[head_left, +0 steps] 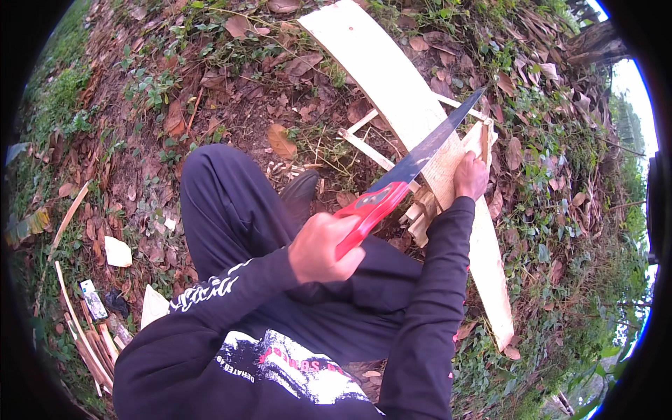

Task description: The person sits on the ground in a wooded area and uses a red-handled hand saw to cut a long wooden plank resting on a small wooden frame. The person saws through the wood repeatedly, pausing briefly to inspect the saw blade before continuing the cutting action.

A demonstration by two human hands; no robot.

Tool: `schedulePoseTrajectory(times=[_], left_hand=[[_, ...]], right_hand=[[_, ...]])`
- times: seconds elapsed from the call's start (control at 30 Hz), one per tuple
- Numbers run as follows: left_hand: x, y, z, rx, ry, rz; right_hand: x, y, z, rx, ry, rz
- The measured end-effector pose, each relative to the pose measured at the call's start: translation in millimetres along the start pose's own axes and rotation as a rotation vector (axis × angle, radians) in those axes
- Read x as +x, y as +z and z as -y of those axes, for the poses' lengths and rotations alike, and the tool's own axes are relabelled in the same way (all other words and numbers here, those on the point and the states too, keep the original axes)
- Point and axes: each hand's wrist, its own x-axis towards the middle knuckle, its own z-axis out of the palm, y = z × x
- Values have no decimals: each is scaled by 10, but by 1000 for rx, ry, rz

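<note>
My left hand point(324, 246) is wrapped round the red handle of a hand saw point(427, 148). Its long blade slants up to the right, over a pale wooden board point(378, 59). My right hand point(472, 175) is closed on a smaller piece of pale wood point(444, 170) at the board's right side. The blade passes just left of that hand; whether its teeth touch the wood I cannot tell. Under the board shows a thin wooden frame point(367, 148). Short wood offcuts point(421, 215) lie beside my right wrist.
Another long pale plank point(492, 280) runs down past my right forearm. On the left, several wood strips point(91, 350), a small pale block point(117, 252) and a small printed packet point(93, 299) rest on leaf-strewn ground. My bent knee point(224, 189) is left of the board.
</note>
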Motion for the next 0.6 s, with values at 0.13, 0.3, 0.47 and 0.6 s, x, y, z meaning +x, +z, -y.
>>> schedulePoseTrajectory(times=[0.13,0.3,0.47,0.6], left_hand=[[-66,-5,-4,-14,8,-1],[643,308,118,40,88,-142],[90,52,-66,8,-2,-22],[-59,-3,-90,59,-36,-13]], right_hand=[[-32,13,-17,-22,-25,-18],[-25,56,-50,-106,-162,-34],[52,127,-90,-16,-48,-6],[27,96,-114,-42,-101,-20]])
